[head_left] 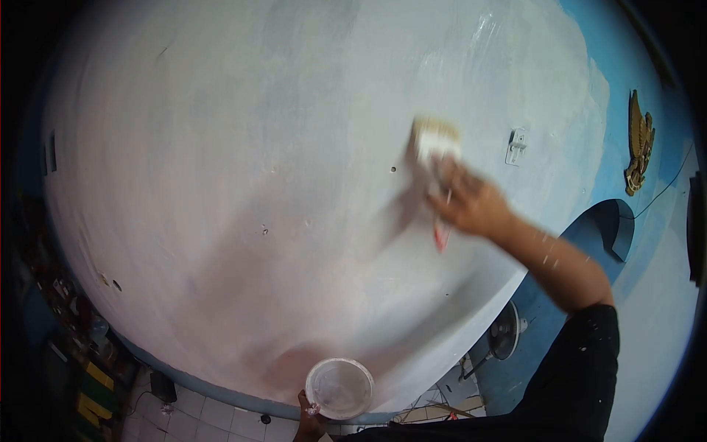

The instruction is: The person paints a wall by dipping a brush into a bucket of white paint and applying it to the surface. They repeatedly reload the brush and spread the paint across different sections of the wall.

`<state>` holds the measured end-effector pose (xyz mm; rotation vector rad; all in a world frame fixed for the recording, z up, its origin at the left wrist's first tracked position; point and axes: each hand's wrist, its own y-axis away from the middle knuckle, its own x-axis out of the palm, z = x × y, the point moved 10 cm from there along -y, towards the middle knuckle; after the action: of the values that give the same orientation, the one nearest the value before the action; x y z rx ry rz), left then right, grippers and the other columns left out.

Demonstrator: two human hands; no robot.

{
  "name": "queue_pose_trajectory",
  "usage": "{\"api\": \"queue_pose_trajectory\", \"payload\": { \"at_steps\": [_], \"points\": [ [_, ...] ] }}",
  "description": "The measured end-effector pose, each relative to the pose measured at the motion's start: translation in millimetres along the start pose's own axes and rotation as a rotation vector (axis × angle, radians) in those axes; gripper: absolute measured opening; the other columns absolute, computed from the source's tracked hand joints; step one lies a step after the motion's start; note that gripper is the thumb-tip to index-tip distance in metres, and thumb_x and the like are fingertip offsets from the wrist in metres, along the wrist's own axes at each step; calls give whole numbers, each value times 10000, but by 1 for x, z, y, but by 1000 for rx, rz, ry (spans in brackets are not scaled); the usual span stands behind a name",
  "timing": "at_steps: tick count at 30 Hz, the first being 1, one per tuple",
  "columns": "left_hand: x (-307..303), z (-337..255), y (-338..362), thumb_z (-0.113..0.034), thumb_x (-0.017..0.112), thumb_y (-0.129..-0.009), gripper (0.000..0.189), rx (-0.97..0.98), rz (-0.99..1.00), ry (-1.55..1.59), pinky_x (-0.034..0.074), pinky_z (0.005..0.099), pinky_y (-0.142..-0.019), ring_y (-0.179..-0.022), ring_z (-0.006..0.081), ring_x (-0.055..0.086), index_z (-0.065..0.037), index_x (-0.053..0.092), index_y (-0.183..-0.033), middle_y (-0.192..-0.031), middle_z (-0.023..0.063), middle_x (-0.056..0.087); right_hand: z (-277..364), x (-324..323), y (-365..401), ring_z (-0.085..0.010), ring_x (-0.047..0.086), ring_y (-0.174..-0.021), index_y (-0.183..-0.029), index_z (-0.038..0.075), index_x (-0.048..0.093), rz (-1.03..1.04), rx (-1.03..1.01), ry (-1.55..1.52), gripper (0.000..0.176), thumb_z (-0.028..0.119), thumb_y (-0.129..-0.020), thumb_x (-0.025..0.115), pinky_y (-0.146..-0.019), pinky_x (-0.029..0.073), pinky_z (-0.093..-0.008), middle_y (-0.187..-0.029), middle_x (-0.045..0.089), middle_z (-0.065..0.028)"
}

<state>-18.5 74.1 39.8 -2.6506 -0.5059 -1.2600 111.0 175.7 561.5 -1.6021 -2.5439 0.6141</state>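
Observation:
My right hand [473, 200] is closed around a wide paintbrush [437, 140], its pale bristles upward and its red handle end hanging below my fingers. The bristles are at the whitish painted wall [221, 147]; hand and brush are slightly blurred. Low in the head view, my left hand [311, 418] grips the rim of a round plastic tub [340, 390] with whitish walls. White paint flecks show on my right forearm and on the fingers of my left hand.
A metal bracket [518, 146] and small holes mark the wall. Blue wall with a golden bird ornament [638, 144] lies to the right. A fan [505, 330] stands below, near a dark blue arch. Cluttered items [96, 390] line the lower left, beside white floor tiles [210, 412].

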Motion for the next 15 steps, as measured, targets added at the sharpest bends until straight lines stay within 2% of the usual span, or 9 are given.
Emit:
{"api": "queue_pose_trajectory", "payload": {
  "at_steps": [3, 5, 8, 9, 11, 12, 13, 14, 15],
  "points": [
    [3, -1, 5, -203, 575, -737, 623, -23, 4, 37, 431, 467, -920, -1156, 304, 417, -141, 220, -1245, -1233, 122, 348, 71, 4, 33, -386, 483, -1135, -867, 123, 599, 103, 92, -214, 169, 215, -726, 585, -883, 472, -402, -1238, 461, -268],
    [8, -4, 5, -184, 568, -758, 594, -58, -9, 34, 434, 448, -923, -1144, 292, 432, -136, 227, -1242, -1233, 121, 352, 109, 4, 49, -367, 526, -1086, -895, 142, 595, 168, 83, -387, 176, 198, -730, 575, -835, 500, -390, -1235, 472, -248],
    [5, 0, 1, -207, 505, -808, 550, 8, 19, -73, 368, 495, -971, -1204, 315, 384, -177, 264, -1302, -1309, 113, 356, 135, 7, 62, -300, 597, -974, -914, 160, 599, 312, 32, -606, 205, 187, -711, 591, -735, 533, -362, -1215, 503, -208],
    [12, -5, 0, -205, 500, -830, 528, 84, 89, -166, 340, 470, -1000, -1213, 306, 379, -178, 273, -1306, -1316, 116, 361, 137, 7, 65, -275, 621, -928, -920, 166, 601, 359, 17, -677, 216, 183, -704, 598, -696, 544, -353, -1206, 515, -195],
    [12, -1, -1, -203, 494, -831, 521, 20, 92, -43, 326, 469, -1011, -1222, 310, 369, -161, 280, -1304, -1325, 116, 357, 91, 5, 58, -225, 644, -771, -922, 170, 605, 456, 140, -674, 245, 172, -678, 621, -591, 534, -334, -1151, 559, -148],
    [12, 2, -2, -201, 492, -831, 517, -12, 91, 20, 319, 469, -1016, -1226, 312, 364, -153, 284, -1303, -1329, 117, 355, 55, -7, 51, -215, 628, -673, -919, 159, 609, 275, 249, -639, 267, 166, -653, 630, -534, 508, -329, -1021, 613, -116],
    [6, 6, -5, -203, 491, -832, 526, 52, 140, -134, 323, 475, -1011, -1228, 315, 364, -145, 280, -1309, -1334, 121, 352, 21, -21, 45, -223, 626, -664, -871, 140, 604, 226, 333, -598, 244, 135, -629, 635, -537, 501, -325, -931, 635, -108],
    [-7, 17, -9, -205, 491, -832, 534, 116, 189, -288, 327, 481, -1007, -1229, 317, 363, -138, 275, -1315, -1338, 124, 349, -4, -37, 42, -230, 616, -634, -816, 121, 590, 78, 378, -516, 218, 101, -604, 640, -533, 496, -324, -912, 644, -110],
    [-7, 17, -10, -208, 494, -831, 543, 122, 187, -336, 332, 485, -1002, -1229, 319, 365, -130, 273, -1320, -1339, 129, 350, -23, -50, 42, -238, 634, -676, -774, 109, 570, -18, 430, -370, 199, 72, -591, 642, -561, 508, -317, -966, 640, -134]
  ]
}}
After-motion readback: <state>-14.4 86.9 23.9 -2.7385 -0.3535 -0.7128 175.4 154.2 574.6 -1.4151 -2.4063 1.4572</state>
